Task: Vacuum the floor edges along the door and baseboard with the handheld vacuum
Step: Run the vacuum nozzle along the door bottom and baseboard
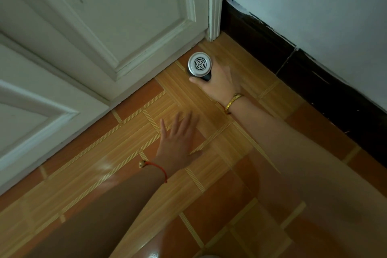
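My right hand (219, 81) grips a small handheld vacuum (200, 66), a dark cylinder with a silver round vented end facing up at me. It points down at the floor close to the bottom edge of the white panelled door (117, 33), near the corner where the door frame (214, 6) meets the dark baseboard (303, 73). The nozzle end is hidden beneath the vacuum body. My left hand (178, 142) hovers flat over the tiles nearer to me, fingers spread, holding nothing.
Orange and wood-pattern floor tiles (209, 174) fill the lower view. A pale wall (314, 6) rises above the baseboard on the right. A second white panel (31, 121) stands at the left.
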